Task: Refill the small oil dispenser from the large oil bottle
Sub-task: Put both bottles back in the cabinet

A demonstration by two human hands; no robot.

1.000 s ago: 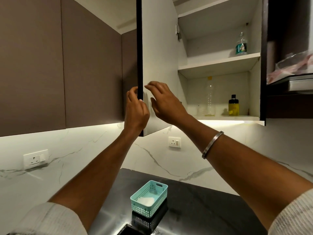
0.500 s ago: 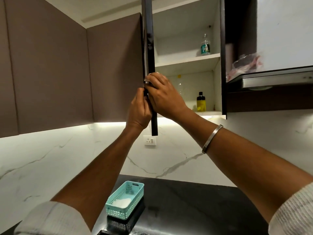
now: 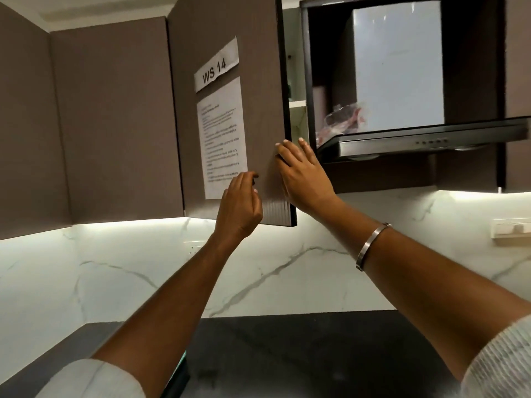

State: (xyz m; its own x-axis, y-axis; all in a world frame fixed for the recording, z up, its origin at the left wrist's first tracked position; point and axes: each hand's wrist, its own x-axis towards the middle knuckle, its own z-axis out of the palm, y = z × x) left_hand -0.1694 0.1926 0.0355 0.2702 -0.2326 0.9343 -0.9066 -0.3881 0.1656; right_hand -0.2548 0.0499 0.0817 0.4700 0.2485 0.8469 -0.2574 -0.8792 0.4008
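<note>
Cupboard door (image 3: pixel 230 116) nearly shut; bottles hidden behind it. Right hand (image 3: pixel 304 173) flat, open, nearer free edge; left hand (image 3: pixel 240 205) loosely curled, empty.

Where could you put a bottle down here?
The dark countertop shows a bare stretch between the two arms, below the marble wall. Up high it is crowded: both hands press on the nearly shut cupboard door, beside the hood.

Sheet text (image 3: pixel 222 139) (perhaps instructions) unreadable

Dim, under-cabinet glow, soft blur
</note>
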